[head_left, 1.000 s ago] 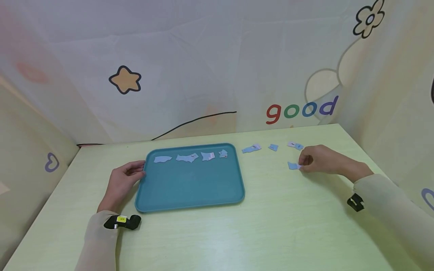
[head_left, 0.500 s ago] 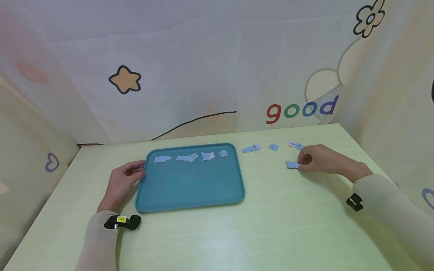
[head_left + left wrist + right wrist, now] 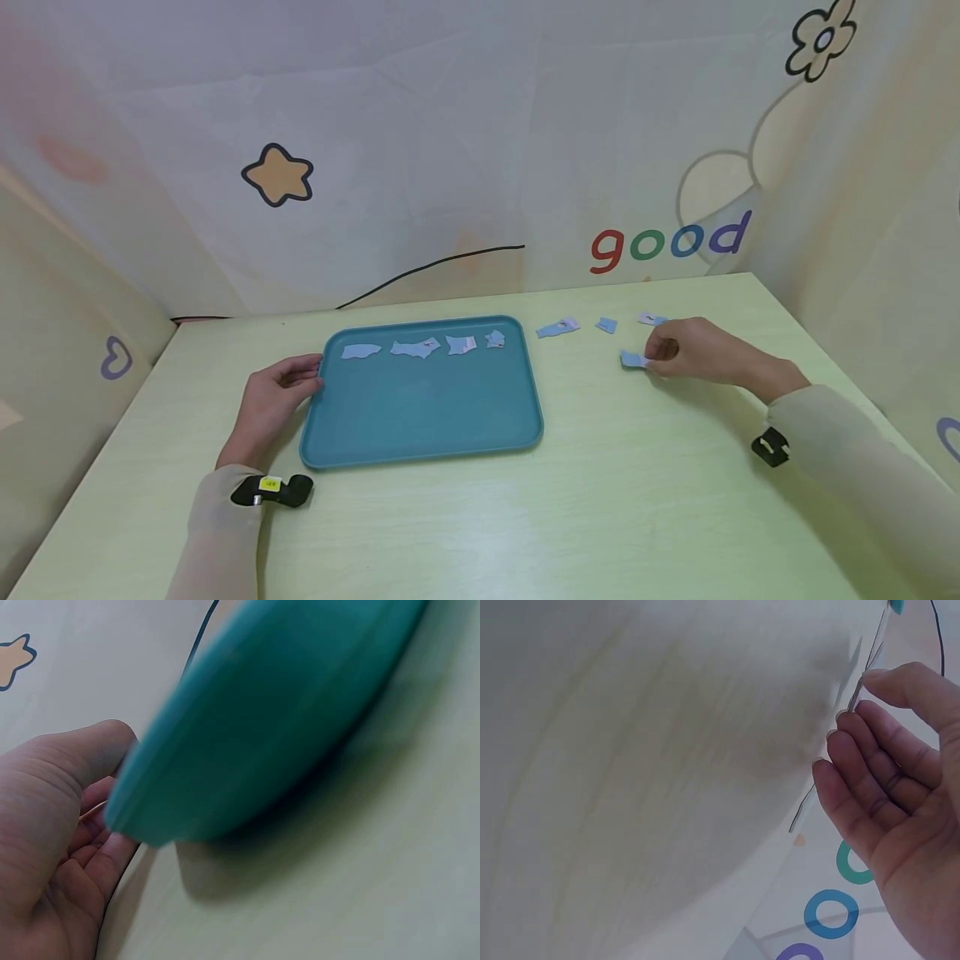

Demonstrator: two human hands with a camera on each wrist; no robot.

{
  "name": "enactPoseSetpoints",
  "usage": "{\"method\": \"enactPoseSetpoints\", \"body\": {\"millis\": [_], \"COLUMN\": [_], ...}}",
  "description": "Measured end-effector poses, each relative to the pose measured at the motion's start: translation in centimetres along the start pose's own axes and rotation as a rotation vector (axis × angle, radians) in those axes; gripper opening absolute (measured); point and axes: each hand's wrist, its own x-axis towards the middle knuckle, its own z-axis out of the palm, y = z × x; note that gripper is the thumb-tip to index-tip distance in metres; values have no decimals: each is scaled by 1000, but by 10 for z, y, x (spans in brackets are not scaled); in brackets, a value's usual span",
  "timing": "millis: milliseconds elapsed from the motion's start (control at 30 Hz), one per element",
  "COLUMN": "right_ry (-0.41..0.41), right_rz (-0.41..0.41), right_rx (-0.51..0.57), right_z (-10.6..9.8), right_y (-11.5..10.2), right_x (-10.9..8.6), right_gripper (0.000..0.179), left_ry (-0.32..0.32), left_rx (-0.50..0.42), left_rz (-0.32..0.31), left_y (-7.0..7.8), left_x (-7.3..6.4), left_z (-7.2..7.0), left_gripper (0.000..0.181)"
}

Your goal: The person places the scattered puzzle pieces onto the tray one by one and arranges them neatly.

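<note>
My right hand (image 3: pixel 697 352) pinches a torn blue paper scrap (image 3: pixel 632 359) between thumb and fingertips, low over the table right of the tray. In the right wrist view the scrap (image 3: pixel 856 691) shows edge-on at the thumb and index tips. On the far left, my left hand (image 3: pixel 273 400) holds the left rim of a teal tray (image 3: pixel 420 454), thumb and fingers at its edge. Inside the tray's far side lies a row of torn scraps, from a plain blue scrap (image 3: pixel 362 352) to a small printed scrap (image 3: pixel 495 339).
Beyond the tray's right side lie a long scrap (image 3: pixel 558 327), a small square scrap (image 3: pixel 607 325) and a pale scrap (image 3: pixel 651 318) partly behind my right hand. The pale wooden table (image 3: pixel 480 525) meets a printed cloth backdrop (image 3: pixel 420 167) at its far edge.
My right hand has shifted left toward the tray with the pinched scrap, which now looks tilted. My left hand and the tray have stayed in place.
</note>
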Motion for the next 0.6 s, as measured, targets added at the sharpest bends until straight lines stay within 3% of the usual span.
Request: {"method": "enactPoseSetpoints", "body": {"millis": [600], "right_ry": [60], "right_rz": [-90], "right_rx": [19], "right_z": [10], "right_y": [-36], "right_x": [30], "right_gripper": [11], "left_ry": [-2], "left_rx": [2], "left_rz": [1], "left_y": [-4], "left_x": [2], "left_z": [1], "left_gripper": [46]}}
